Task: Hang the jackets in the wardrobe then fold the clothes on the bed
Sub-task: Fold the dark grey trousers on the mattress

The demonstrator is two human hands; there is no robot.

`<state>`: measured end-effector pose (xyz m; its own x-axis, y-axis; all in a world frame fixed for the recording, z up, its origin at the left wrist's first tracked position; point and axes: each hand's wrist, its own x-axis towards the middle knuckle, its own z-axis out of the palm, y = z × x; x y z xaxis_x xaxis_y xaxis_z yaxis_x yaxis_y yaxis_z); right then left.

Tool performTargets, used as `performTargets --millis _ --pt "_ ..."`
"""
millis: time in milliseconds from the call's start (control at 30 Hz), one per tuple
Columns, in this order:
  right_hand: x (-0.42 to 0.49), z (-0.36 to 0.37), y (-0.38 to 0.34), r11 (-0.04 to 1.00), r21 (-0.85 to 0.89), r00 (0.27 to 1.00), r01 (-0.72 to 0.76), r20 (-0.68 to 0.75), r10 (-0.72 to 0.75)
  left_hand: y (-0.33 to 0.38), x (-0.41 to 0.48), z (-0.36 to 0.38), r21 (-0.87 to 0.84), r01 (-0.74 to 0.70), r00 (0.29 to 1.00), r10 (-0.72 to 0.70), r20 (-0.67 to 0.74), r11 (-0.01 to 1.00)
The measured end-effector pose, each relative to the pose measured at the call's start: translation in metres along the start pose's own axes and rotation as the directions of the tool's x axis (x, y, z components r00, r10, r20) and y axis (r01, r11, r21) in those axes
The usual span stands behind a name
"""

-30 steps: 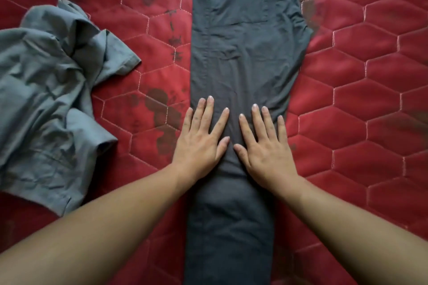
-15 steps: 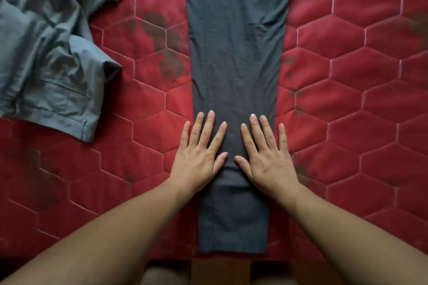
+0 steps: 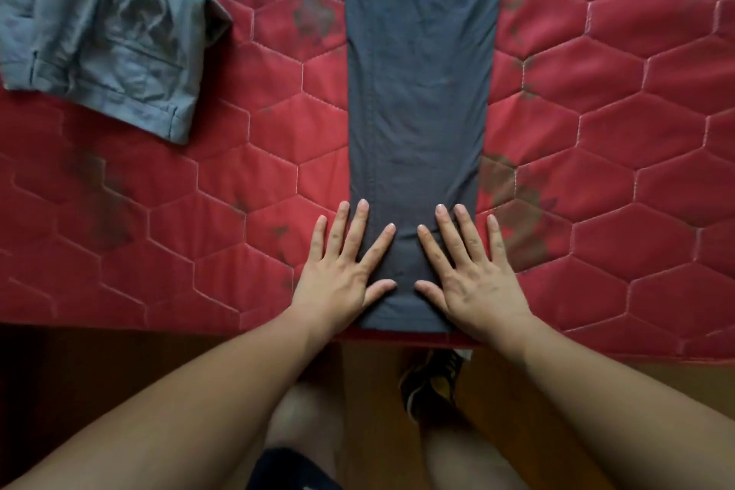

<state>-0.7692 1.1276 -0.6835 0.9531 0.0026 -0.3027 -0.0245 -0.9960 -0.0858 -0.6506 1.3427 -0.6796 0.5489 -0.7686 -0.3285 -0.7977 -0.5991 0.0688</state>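
We find the left grip (image 3: pixel 342 276) and the right grip (image 3: pixel 475 282) both flat, with fingers straight and spread, clamped on nothing. Each presses palm-down on the near end of the dark grey trousers (image 3: pixel 417 91), and the outermost fingers reach onto the red quilted bed (image 3: pixel 616 139). The trousers lie as one narrow strip from the near bed edge to the top of the view. A crumpled blue-grey garment (image 3: pixel 103 32) lies on the bed at far left, apart from the trousers. Below the edge we note a dark shoe (image 3: pixel 431 386).

Red quilted bed (image 3: pixel 636 179), dim brown floor (image 3: pixel 119 390)
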Motion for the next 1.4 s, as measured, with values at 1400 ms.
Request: performTargets --millis 1400 --pt "0.036 -0.172 0.046 0.169 0.908 0.863 -0.384 0.288 0.416 -0.037 0.049 -0.181 -0.927 0.286 0.951 -0.19 0.244 0.243"
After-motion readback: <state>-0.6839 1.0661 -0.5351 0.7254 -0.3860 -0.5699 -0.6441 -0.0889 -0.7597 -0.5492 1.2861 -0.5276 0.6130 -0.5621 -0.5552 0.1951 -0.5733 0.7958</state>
